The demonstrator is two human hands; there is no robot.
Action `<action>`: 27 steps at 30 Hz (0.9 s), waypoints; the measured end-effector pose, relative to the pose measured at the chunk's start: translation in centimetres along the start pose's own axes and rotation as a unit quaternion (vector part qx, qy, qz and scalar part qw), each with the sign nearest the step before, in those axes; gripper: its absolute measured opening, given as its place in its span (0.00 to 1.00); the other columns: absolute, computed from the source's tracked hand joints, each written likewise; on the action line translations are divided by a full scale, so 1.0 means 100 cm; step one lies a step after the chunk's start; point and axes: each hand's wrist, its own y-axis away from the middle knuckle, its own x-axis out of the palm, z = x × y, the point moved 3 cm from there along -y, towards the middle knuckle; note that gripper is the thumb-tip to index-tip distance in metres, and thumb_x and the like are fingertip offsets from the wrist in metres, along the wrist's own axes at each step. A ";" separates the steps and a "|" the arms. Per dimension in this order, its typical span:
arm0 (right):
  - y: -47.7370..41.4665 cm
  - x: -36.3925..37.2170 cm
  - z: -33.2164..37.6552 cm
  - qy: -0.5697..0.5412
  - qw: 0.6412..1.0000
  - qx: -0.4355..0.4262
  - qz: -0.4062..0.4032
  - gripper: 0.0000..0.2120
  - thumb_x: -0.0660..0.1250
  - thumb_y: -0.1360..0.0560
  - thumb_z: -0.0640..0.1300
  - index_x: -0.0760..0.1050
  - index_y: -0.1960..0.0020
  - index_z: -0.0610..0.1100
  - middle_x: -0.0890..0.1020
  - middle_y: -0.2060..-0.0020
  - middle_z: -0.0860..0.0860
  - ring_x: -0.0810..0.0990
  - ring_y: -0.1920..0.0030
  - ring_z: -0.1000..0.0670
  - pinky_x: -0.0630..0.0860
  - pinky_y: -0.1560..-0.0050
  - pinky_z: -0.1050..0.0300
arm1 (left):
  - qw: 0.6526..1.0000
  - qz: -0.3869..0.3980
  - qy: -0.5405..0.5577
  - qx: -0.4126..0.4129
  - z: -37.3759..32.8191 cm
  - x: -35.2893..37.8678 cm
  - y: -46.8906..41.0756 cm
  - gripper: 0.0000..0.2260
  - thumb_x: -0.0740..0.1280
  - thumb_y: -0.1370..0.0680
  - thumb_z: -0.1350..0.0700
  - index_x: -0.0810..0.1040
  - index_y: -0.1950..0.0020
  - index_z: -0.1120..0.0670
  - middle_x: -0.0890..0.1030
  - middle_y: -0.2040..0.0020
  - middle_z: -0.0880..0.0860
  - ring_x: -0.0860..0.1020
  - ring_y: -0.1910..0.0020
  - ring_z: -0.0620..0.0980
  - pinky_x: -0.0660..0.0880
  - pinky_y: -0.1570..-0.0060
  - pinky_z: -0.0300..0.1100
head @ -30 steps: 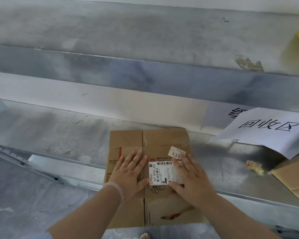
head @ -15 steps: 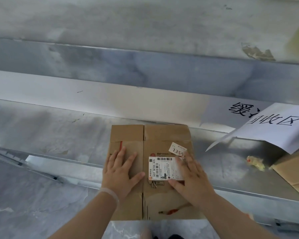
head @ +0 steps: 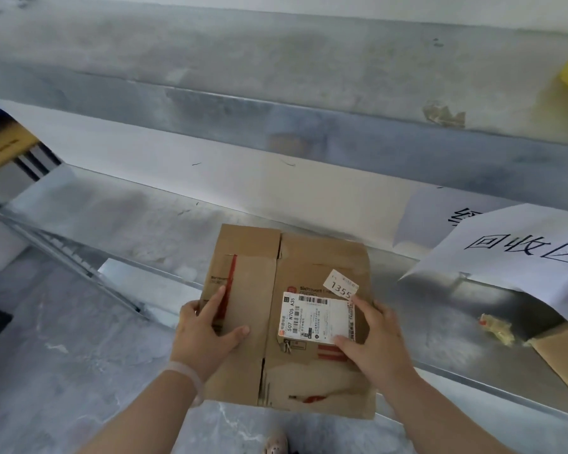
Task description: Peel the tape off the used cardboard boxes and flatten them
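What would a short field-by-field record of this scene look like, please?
box: flattened cardboard box, lying across the front edge of the metal shelf
left hand: grips the box's left edge, thumb on top
right hand: grips the right edge, thumb on the shipping label
sticker: small sticker reading 1355, just above the label
nearby: paper sign and a crumpled yellowish scrap to the right
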 end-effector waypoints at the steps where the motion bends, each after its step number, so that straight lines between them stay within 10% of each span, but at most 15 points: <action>1: 0.002 0.001 0.003 -0.026 1.000 0.000 0.000 0.39 0.77 0.32 0.52 0.62 0.26 0.58 0.61 0.34 0.52 0.64 0.30 0.50 0.62 0.28 0.52 | 1.000 -0.014 -0.010 0.002 0.002 -0.005 0.004 0.40 0.75 0.32 0.40 0.59 0.25 0.37 0.60 0.40 0.47 0.69 0.41 0.49 0.69 0.34 0.48; 27: -0.016 0.196 0.317 -0.019 0.996 -0.073 0.043 0.47 0.75 0.32 0.58 0.49 0.22 0.60 0.60 0.40 0.54 0.66 0.41 0.55 0.70 0.33 0.54 | 0.987 -0.065 -0.145 -0.033 0.191 -0.284 -0.108 0.44 0.64 0.34 0.27 0.48 0.24 0.35 0.54 0.27 0.52 0.59 0.29 0.58 0.63 0.30 0.53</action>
